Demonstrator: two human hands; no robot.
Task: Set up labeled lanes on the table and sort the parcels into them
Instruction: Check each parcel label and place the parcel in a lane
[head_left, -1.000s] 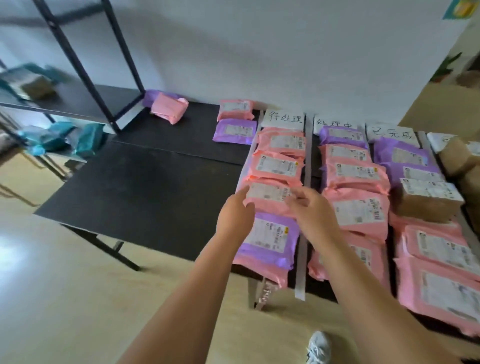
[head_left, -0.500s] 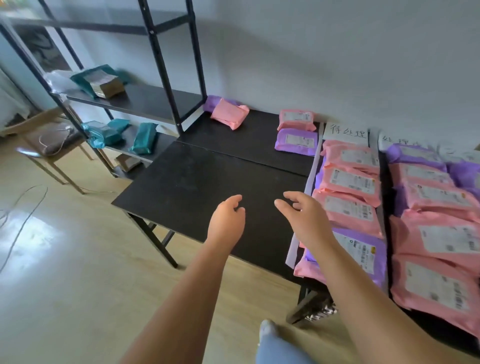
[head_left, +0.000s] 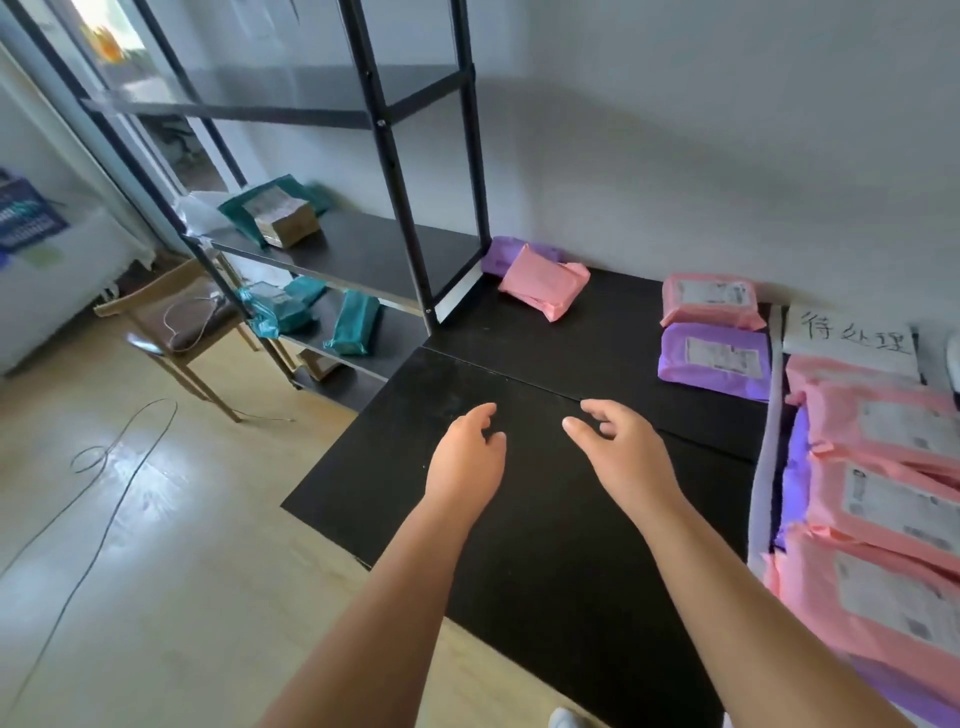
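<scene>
Plain grey wall behind. Light wood floor, thin wire lying on it. Tall black rack left, wooden chair beside it.

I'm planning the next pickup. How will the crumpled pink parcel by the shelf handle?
The pink parcel probably flops: its bag is wrinkled. It looks puffy, so likely light. Propped on the purple parcel, it may slide when pushed.

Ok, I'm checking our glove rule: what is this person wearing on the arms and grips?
Nothing that shows. The left grip and right grip are bare: no gloves or rings. The left forearm and right forearm are bare to the frame edge: no sleeve, watch or band.
</scene>
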